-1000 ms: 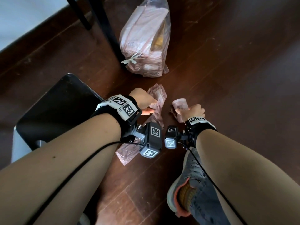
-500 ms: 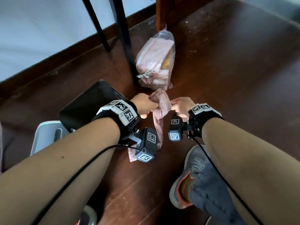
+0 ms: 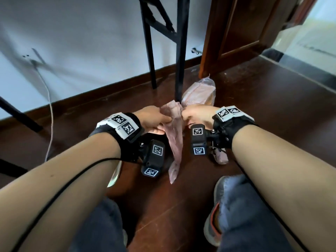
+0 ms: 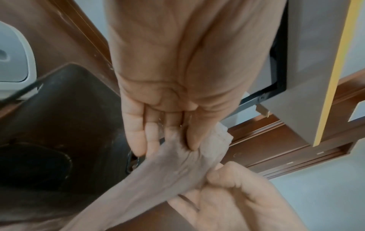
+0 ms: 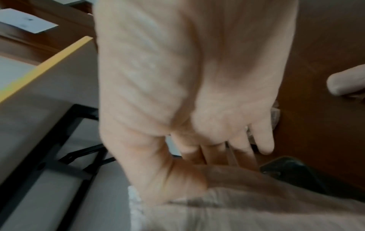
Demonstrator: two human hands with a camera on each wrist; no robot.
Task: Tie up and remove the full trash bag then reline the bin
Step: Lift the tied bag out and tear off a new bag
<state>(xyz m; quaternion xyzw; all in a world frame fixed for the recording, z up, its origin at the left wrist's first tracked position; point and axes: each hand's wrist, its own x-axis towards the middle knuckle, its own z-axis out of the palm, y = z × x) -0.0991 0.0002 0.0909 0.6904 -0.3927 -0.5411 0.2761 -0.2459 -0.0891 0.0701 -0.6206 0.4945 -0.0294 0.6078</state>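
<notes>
A thin pink folded liner (image 3: 175, 140) hangs between my hands above the dark floor. My left hand (image 3: 156, 119) pinches its top edge between thumb and fingers (image 4: 194, 136). My right hand (image 3: 196, 115) grips the same top edge from the other side, close against the left. Just beyond the hands, the full tied pink trash bag (image 3: 200, 93) lies on the floor by a table leg. The left wrist view shows the open dark bin (image 4: 59, 118) under the left hand, with its pale lid (image 4: 11, 54) behind. A pink bundle (image 3: 221, 158) shows under my right wrist; what holds it is hidden.
Black table legs (image 3: 180, 51) stand right behind the full bag. A white cable (image 3: 49, 106) runs down the wall at left. A wooden door (image 3: 236, 33) stands open at right. My grey shoe (image 3: 214, 224) and knees fill the near floor.
The liner has come up off the floor and now hangs between both hands. My right hand has moved in to its top edge. The view has tilted up toward the wall.
</notes>
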